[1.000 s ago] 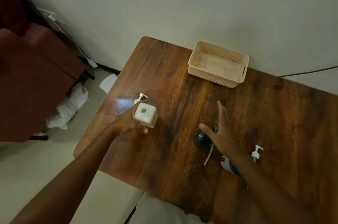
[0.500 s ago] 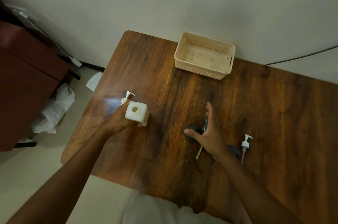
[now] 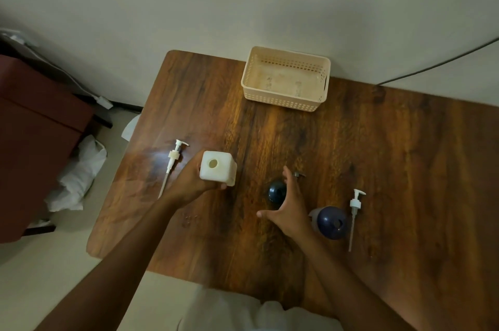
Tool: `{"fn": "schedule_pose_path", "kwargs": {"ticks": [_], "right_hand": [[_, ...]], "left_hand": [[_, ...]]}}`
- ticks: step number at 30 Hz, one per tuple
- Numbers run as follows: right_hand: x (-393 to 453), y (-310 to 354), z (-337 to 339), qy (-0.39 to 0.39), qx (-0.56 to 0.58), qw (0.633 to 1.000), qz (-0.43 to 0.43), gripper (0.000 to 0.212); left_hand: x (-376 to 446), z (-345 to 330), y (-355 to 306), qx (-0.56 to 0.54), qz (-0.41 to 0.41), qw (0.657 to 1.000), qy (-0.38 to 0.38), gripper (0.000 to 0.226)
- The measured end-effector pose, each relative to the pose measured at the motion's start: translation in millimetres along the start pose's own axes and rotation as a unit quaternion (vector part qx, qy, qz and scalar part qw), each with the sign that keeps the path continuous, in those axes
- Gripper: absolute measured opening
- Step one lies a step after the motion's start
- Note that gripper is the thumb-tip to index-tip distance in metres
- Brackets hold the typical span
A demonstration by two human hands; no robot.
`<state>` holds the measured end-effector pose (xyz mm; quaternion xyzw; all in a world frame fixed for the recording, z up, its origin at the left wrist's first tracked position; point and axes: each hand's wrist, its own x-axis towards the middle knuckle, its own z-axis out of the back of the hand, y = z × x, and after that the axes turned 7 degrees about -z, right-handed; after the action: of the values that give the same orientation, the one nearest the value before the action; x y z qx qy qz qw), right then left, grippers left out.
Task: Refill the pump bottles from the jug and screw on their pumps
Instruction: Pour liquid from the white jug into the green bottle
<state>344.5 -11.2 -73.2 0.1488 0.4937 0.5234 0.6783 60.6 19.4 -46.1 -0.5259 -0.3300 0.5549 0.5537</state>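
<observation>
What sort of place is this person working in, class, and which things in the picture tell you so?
Probably a room in a home, not a workshop. A wooden table stands against a plain wall, a cream plastic basket sits on it, and crumpled white bags lie on the floor beside dark red furniture.

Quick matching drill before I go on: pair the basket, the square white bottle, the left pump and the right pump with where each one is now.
Things:
1. basket
2. square white bottle
3. left pump
4. right pump

Places:
A. lying beside the dark blue bottle
B. by the wall
C. lying near the table's left edge
D. held by the left hand

Pairs: 1-B, 2-D, 3-C, 4-A
</observation>
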Motion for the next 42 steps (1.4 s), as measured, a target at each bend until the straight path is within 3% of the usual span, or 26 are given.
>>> {"fn": "schedule_pose_path", "kwargs": {"ticks": [11, 20, 31, 42], "right_hand": [[6, -7, -5, -0.076, 0.026, 0.997, 0.014, 0.077], [2, 53, 53, -0.096, 0.120, 0.985, 0.073, 0.070], [-17, 125, 168, -0.071, 0.264, 0.951, 0.147, 0.068], [-69, 175, 253, -0.093, 0.241, 0.942, 0.216, 0.065]], "left_hand": [[7, -16, -14, -0.063, 0.009, 0.998, -0.012, 0.072], [22, -24, -71, -0.096, -0.050, 0.994, -0.030, 0.073], [41, -41, -209, -0.072, -0.167, 0.983, -0.031, 0.081], [39, -59, -308, -0.019, -0.252, 0.967, -0.016, 0.075]]}}
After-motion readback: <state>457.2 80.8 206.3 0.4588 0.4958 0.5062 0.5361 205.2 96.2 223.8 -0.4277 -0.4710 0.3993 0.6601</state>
